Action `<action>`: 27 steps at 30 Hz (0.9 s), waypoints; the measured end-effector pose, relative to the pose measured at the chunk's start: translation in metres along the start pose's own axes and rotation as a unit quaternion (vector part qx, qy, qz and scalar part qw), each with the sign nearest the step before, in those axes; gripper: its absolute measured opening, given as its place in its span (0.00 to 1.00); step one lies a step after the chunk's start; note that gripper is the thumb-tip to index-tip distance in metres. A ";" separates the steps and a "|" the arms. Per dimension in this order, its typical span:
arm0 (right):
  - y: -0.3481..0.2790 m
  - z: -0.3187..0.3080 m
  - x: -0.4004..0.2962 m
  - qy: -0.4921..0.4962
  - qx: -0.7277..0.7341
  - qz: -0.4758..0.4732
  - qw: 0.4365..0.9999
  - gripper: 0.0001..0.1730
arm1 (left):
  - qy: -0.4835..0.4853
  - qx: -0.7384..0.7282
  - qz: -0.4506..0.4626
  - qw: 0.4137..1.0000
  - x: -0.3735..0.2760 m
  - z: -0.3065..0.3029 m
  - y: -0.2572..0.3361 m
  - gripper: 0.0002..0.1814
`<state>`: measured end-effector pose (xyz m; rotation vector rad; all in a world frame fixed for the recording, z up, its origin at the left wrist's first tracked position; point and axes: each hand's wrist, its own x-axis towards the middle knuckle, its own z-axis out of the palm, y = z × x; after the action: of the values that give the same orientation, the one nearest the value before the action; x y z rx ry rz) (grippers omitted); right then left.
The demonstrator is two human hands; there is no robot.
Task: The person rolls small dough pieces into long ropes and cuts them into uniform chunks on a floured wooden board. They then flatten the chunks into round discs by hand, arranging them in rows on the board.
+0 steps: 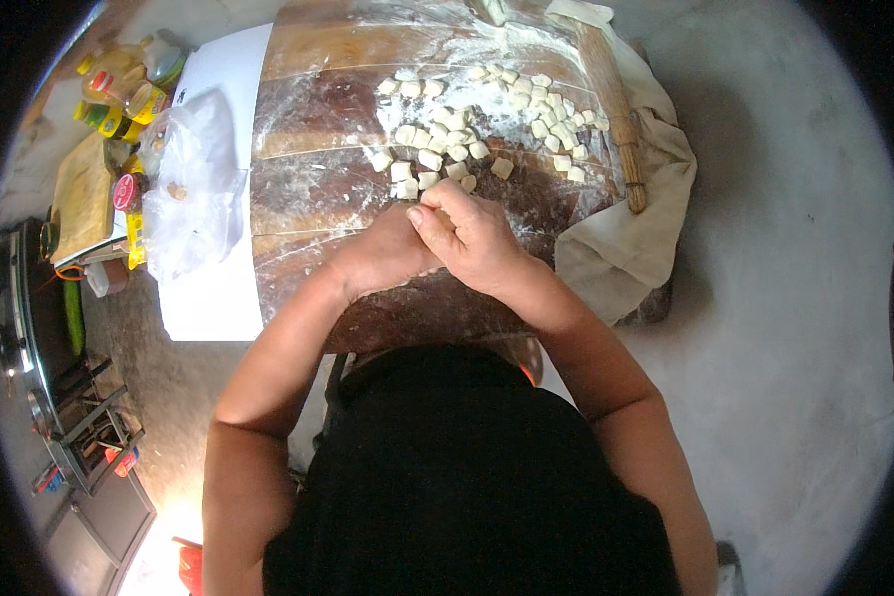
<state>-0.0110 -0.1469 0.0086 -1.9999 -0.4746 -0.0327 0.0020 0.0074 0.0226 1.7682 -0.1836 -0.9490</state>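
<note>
My left hand (387, 253) and my right hand (477, 242) are pressed together above the near half of a floured wooden board (298, 179). The right thumb lies across the left hand, and the fingers are curled in. Anything between the palms is hidden. Just past my fingertips are small cut pieces of dough (428, 179), with more dough pieces (438, 130) in the middle of the board. Another cluster of dough pieces (559, 119) lies to the right amid white flour (484, 52).
A wooden rolling pin (614, 112) rests along the board's right edge beside a pale cloth (618, 253). Left of the board are a white surface (208, 313), a clear plastic bag (190, 216) and several bottles (123, 93). A cucumber (74, 316) lies farther left, near a black metal rack (93, 417).
</note>
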 end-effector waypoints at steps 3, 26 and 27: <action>0.014 0.005 -0.001 -0.012 -0.028 0.062 0.998 0.11 | 0.087 0.101 0.016 0.991 -0.004 0.014 -0.003 0.07; 0.020 0.009 -0.005 0.023 -0.024 -0.017 0.999 0.12 | 0.031 0.068 -0.017 0.997 -0.004 0.010 -0.002 0.13; 0.027 0.010 -0.003 0.030 -0.045 -0.034 0.998 0.13 | 0.064 0.100 0.012 0.993 -0.006 0.018 -0.007 0.12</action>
<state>-0.0060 -0.1495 -0.0202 -2.0639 -0.5109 -0.1577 -0.0163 0.0007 0.0182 2.0000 -0.2241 -0.8186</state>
